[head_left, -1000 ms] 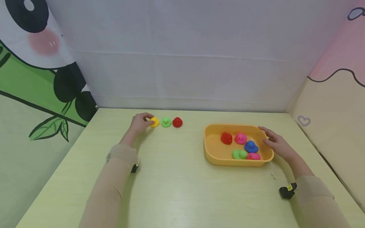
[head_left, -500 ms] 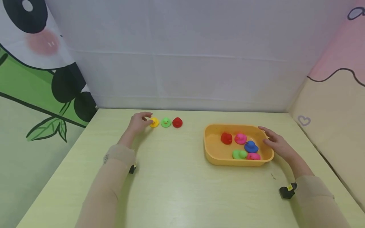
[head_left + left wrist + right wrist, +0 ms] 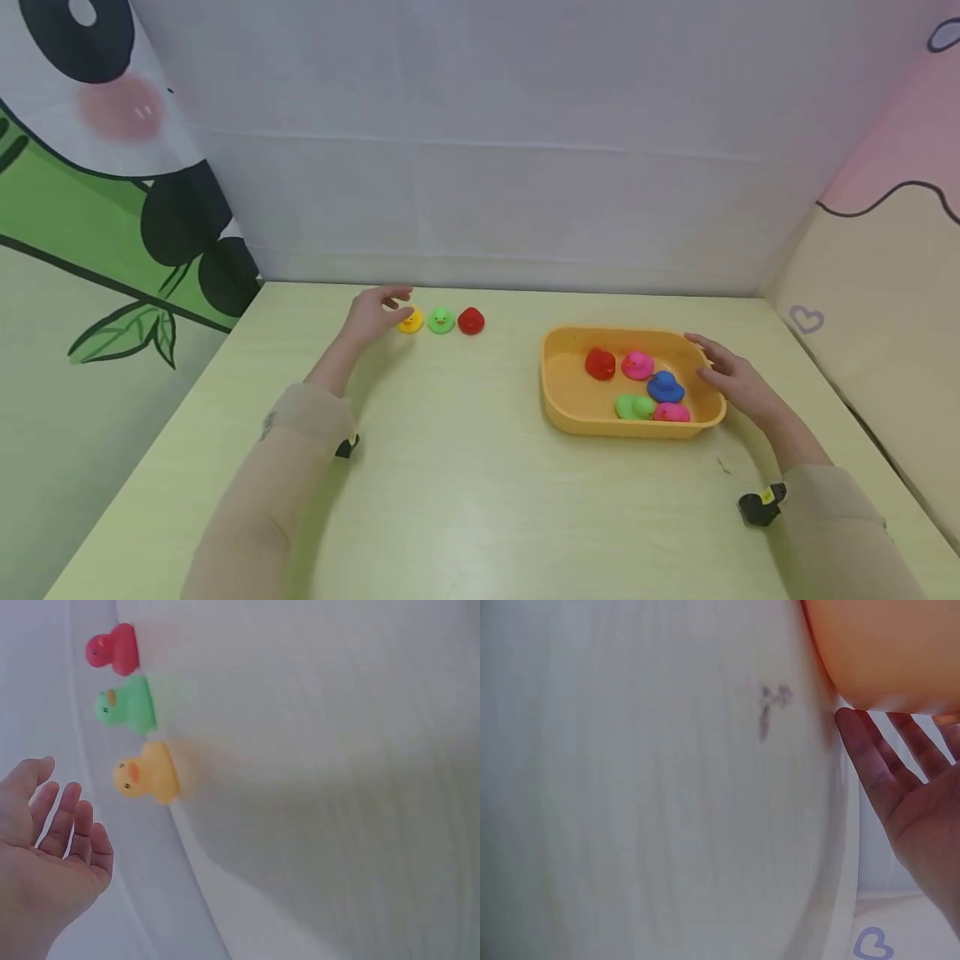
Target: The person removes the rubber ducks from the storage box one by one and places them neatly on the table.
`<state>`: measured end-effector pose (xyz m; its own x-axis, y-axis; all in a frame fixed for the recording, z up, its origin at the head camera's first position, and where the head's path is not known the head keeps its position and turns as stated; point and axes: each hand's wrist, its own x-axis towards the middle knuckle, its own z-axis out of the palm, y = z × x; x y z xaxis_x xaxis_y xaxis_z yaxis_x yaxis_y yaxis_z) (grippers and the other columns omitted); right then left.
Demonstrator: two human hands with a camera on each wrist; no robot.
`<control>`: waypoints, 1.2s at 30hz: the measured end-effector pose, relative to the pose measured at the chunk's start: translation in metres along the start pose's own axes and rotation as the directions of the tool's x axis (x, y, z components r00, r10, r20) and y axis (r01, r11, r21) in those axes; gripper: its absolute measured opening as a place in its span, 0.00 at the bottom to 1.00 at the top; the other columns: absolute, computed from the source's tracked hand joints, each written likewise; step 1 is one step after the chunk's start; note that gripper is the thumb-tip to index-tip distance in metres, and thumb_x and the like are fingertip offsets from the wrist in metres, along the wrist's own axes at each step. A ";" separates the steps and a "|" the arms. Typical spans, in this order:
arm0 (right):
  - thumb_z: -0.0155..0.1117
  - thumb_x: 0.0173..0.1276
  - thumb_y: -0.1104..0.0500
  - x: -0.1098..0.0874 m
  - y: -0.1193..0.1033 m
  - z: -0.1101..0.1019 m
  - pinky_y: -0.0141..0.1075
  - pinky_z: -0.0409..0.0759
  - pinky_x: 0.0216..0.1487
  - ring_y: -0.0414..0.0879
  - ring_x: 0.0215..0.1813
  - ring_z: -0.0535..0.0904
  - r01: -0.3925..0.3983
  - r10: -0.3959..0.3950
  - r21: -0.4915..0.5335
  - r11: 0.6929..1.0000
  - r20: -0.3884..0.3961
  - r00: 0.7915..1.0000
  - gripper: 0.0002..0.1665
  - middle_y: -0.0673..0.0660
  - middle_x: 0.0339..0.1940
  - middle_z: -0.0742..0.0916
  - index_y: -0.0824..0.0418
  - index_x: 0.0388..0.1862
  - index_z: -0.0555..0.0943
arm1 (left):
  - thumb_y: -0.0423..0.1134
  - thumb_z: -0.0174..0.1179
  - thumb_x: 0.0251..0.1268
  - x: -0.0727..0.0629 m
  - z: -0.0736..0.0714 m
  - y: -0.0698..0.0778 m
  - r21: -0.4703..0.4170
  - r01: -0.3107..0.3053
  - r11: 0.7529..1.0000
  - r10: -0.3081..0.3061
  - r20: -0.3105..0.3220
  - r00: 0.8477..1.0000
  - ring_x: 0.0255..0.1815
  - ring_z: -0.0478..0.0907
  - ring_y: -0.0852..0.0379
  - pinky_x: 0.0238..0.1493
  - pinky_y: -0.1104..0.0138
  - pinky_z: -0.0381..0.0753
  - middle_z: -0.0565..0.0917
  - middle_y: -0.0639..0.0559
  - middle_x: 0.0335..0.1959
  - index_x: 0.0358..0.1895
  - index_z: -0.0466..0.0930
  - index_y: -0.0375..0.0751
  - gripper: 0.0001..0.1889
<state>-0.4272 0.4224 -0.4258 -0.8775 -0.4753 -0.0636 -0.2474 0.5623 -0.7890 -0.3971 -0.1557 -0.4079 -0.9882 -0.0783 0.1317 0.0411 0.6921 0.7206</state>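
In the head view my left hand hovers just left of a yellow rubber duck, its fingers loosely bent around nothing. The left wrist view shows a gap between those fingertips and the yellow duck. Beside that duck stand a green duck and a red duck, in one row near the table's back edge. My right hand touches the right end of an orange plastic basin, fingers fairly straight. In the right wrist view its fingertips meet the basin's outer wall.
Inside the basin lie a red duck, a blue duck, a green duck and two pink ducks, one farther back. A pale wooden table carries everything. A white cloth wall rises behind it.
My left hand has let go of the yellow duck and drawn slightly up and away from it. The duck stays in the row. My right hand keeps its place at the basin.
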 end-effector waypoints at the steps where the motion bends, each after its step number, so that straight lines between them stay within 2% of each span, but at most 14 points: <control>1: 0.47 0.75 0.52 0.000 0.000 0.000 0.67 0.62 0.57 0.79 0.68 0.49 -0.001 0.001 0.001 1.000 0.001 1.000 0.35 0.71 0.74 0.52 0.56 0.76 0.50 | 0.40 0.61 0.62 -0.001 0.000 0.004 -0.007 0.002 1.000 -0.002 -0.001 1.000 0.50 0.75 0.46 0.46 0.60 0.75 0.81 0.44 0.53 0.60 0.74 0.41 0.22; 8: 0.48 0.75 0.54 0.001 0.002 0.001 0.65 0.64 0.57 0.79 0.68 0.51 0.018 -0.018 0.003 1.000 -0.009 1.000 0.34 0.71 0.74 0.53 0.57 0.75 0.50 | 0.42 0.61 0.63 -0.010 0.000 0.032 -0.062 -0.012 0.998 0.012 -0.004 1.000 0.50 0.74 0.49 0.41 0.67 0.77 0.80 0.45 0.53 0.61 0.74 0.45 0.23; 13: 0.48 0.75 0.54 0.002 0.002 0.002 0.64 0.64 0.57 0.78 0.68 0.52 0.018 -0.018 0.001 1.000 -0.013 1.000 0.34 0.70 0.74 0.54 0.57 0.75 0.51 | 0.44 0.62 0.63 -0.015 0.002 0.046 -0.096 -0.032 0.995 0.029 -0.029 0.999 0.50 0.74 0.51 0.38 0.72 0.77 0.81 0.46 0.52 0.61 0.75 0.47 0.23; 21: 0.48 0.75 0.54 0.002 0.002 0.001 0.65 0.64 0.56 0.80 0.68 0.50 0.003 -0.003 -0.004 1.000 -0.007 1.000 0.35 0.71 0.74 0.53 0.57 0.76 0.50 | 0.47 0.63 0.61 -0.024 0.006 0.069 -0.169 -0.024 0.985 0.013 -0.068 0.998 0.50 0.74 0.54 0.44 0.65 0.76 0.81 0.52 0.49 0.59 0.76 0.50 0.22; 30: 0.48 0.75 0.52 0.001 0.004 0.001 0.66 0.63 0.57 0.80 0.68 0.50 0.001 -0.001 -0.009 1.000 -0.013 1.000 0.35 0.71 0.75 0.53 0.55 0.76 0.51 | 0.42 0.65 0.59 -0.035 0.012 0.096 -0.297 -0.085 0.951 0.051 -0.118 0.992 0.45 0.77 0.57 0.49 0.64 0.74 0.83 0.50 0.43 0.54 0.79 0.45 0.19; 36: 0.49 0.75 0.54 0.002 0.003 0.000 0.66 0.63 0.57 0.80 0.68 0.50 0.004 -0.004 -0.007 1.000 -0.019 1.000 0.35 0.71 0.74 0.53 0.57 0.75 0.51 | 0.43 0.65 0.59 -0.043 0.020 0.114 -0.324 -0.104 0.940 0.069 -0.117 0.991 0.45 0.77 0.58 0.47 0.64 0.74 0.83 0.52 0.42 0.53 0.80 0.46 0.18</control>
<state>-0.4293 0.4231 -0.4287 -0.8841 -0.4647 -0.0493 -0.2535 0.5655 -0.7848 -0.3531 -0.0594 -0.3448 -0.9588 -0.1141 0.2602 0.1893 0.4265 0.8845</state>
